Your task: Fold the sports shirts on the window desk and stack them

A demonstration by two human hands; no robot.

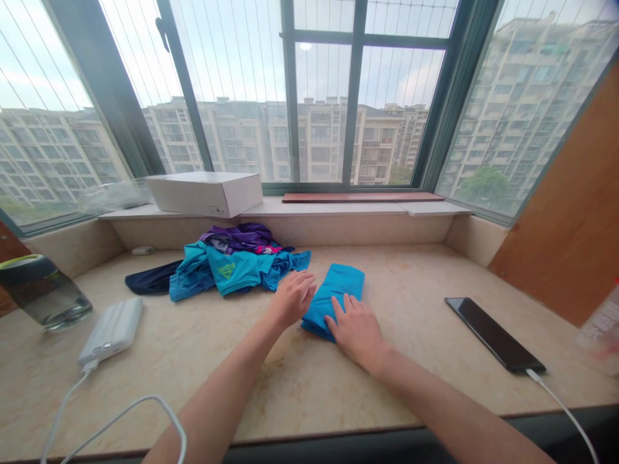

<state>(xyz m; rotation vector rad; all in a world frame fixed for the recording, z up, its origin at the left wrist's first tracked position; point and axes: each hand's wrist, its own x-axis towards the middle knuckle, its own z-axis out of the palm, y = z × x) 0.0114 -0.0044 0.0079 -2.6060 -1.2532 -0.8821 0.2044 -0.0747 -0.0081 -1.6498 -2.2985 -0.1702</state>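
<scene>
A blue garment point(341, 283), folded into a flat narrow bundle, lies on the stone counter point(406, 386). My right hand point(358, 328) rests on its near end with the fingers spread. Beside its left edge is my left hand point(294, 298), fingers stretched out and holding nothing; whether it touches the cloth I cannot tell. Left of that hand sits a loose heap of clothes: a teal shirt point(236, 270) with a yellow-green print, a purple garment point(236, 237) on top and a dark navy piece point(152, 278) sticking out at the left.
At the left stand a water bottle point(46, 293) and a white power bank point(111, 330) with a cable. A black phone point(493, 332) on a cable lies at the right, near a clear bottle point(602, 328). On the window ledge are a white box point(206, 193) and a reddish-brown board point(362, 197).
</scene>
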